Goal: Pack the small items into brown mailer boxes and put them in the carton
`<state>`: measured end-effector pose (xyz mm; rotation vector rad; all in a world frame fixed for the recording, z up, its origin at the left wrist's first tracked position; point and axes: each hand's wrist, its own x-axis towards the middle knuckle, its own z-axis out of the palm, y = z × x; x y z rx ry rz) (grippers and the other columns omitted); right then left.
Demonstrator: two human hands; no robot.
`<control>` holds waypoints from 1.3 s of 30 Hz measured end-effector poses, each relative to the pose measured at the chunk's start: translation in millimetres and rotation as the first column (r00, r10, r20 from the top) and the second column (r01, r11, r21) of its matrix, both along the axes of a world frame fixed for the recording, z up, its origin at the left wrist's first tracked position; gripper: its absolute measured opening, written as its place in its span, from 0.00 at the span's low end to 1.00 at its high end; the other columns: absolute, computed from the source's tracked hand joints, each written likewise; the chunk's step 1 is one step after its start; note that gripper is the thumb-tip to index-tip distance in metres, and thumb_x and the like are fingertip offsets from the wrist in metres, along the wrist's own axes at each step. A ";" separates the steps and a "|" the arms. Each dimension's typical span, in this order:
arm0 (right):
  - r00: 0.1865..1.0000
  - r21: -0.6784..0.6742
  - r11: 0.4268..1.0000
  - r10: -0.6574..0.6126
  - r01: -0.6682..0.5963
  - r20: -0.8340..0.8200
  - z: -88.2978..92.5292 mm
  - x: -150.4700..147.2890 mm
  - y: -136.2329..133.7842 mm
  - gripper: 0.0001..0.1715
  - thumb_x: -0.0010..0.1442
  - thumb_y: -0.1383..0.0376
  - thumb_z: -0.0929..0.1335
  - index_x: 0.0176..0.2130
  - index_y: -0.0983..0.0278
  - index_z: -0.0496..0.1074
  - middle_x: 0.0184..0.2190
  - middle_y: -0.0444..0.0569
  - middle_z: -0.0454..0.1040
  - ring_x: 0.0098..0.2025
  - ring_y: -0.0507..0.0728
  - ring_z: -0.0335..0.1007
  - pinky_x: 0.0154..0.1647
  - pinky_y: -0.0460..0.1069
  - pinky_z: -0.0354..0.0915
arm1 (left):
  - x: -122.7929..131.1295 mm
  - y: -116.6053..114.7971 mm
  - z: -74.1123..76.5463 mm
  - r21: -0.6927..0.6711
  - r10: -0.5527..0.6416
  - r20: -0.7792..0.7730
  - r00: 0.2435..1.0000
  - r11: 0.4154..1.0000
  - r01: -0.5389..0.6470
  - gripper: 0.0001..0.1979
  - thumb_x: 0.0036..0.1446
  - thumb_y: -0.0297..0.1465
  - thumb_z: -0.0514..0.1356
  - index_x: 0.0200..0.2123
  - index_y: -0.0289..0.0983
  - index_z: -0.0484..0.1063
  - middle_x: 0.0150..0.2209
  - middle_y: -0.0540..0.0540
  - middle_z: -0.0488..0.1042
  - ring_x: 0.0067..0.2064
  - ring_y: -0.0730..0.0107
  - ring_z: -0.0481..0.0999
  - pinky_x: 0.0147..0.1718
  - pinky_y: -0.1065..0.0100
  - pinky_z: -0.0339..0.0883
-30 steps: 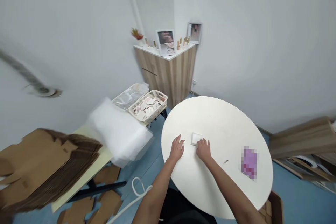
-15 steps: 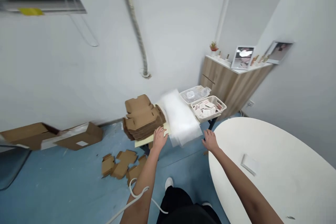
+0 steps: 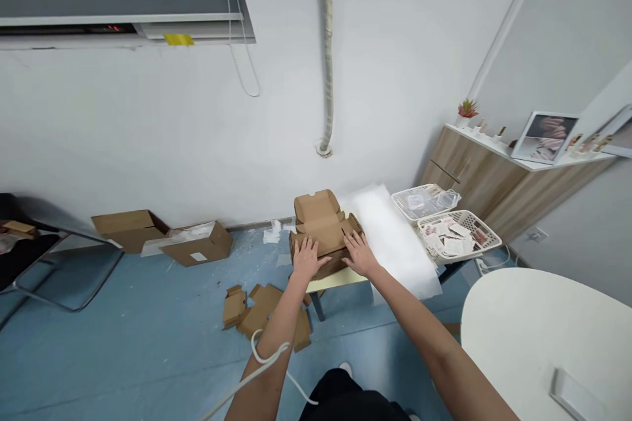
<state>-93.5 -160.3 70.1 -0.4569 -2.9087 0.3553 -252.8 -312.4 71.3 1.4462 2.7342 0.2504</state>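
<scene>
A stack of flattened brown cardboard boxes lies on a small pale-yellow table against the wall. My left hand rests on the stack's near left side, fingers spread. On the near right edge lies my right hand, its fingers also apart. Neither hand is closed around a box. To the right of the stack, white foam sheets cover the tabletop and hang over its front.
Two white baskets with small packets stand at the table's right end. Loose cardboard pieces lie on the blue floor. A round white table is at right, a wooden cabinet behind, and a black chair at far left.
Both hands have come forward onto the cardboard stack; the right one crossed from beside the round table. The view has swung left, so the surroundings appear further right.
</scene>
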 end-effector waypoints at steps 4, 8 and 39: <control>0.995 0.061 0.996 0.063 -0.068 0.078 9.2 -28.3 8.1 0.31 0.58 0.51 0.68 0.56 0.64 0.70 0.61 0.60 0.65 0.70 0.70 0.37 0.66 0.71 0.22 | -20.5 5.0 11.8 -0.108 -0.005 0.075 0.997 0.994 0.013 0.36 0.52 0.60 0.54 0.52 0.39 0.72 0.54 0.33 0.72 0.58 0.44 0.68 0.59 0.46 0.54; 0.975 -0.048 0.999 0.035 -0.025 0.221 21.0 -50.1 22.9 0.21 0.59 0.48 0.67 0.43 0.58 0.78 0.53 0.56 0.73 0.68 0.72 0.45 0.62 0.77 0.20 | -35.7 13.8 28.8 -0.180 -0.023 0.127 0.992 0.983 0.046 0.31 0.51 0.58 0.58 0.42 0.37 0.76 0.44 0.33 0.78 0.50 0.44 0.74 0.50 0.51 0.63; 0.987 0.240 0.961 0.154 -0.137 -0.051 78.1 -67.5 33.1 0.22 0.64 0.74 0.56 0.40 0.61 0.75 0.34 0.48 0.78 0.40 0.57 0.73 0.70 0.60 0.31 | -17.8 -8.5 87.8 0.324 0.055 -0.263 0.963 0.945 0.034 0.16 0.63 0.32 0.51 0.50 0.39 0.74 0.62 0.39 0.65 0.70 0.46 0.45 0.63 0.32 0.29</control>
